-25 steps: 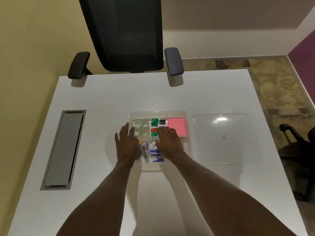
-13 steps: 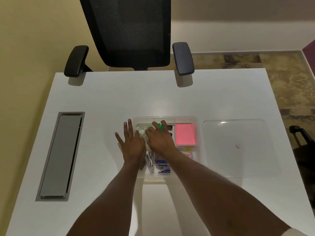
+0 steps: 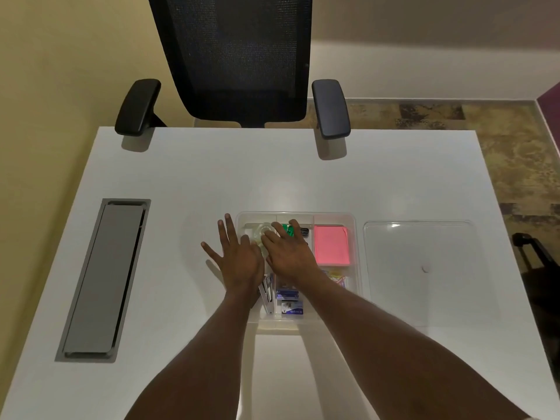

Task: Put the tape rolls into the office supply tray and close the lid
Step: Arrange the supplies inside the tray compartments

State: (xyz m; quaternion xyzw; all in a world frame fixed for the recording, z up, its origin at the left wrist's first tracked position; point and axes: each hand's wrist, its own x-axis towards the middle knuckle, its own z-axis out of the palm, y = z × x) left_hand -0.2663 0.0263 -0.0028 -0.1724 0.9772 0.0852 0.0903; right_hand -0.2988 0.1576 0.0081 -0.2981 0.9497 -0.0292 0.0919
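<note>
A clear office supply tray (image 3: 354,237) lies on the white desk, divided into compartments. Clear tape rolls (image 3: 263,232) sit in its far left compartment, partly hidden by my fingers. My left hand (image 3: 239,262) lies flat with fingers spread over the tray's left edge. My right hand (image 3: 288,253) rests palm down over the tray's middle, its fingertips touching the tape rolls and green clips (image 3: 287,229). The clear lid (image 3: 421,268) lies flat on the desk to the right of the tray.
Pink sticky notes (image 3: 331,245), staple boxes (image 3: 289,301), a stapler (image 3: 266,294) and paper clips (image 3: 338,278) fill other compartments. A grey cable hatch (image 3: 103,280) is set into the desk at left. A black office chair (image 3: 236,56) stands at the far edge.
My right hand has slid left and forward across the tray onto the tape-roll compartment. My left hand stays at the tray's left edge. The view has shifted slightly.
</note>
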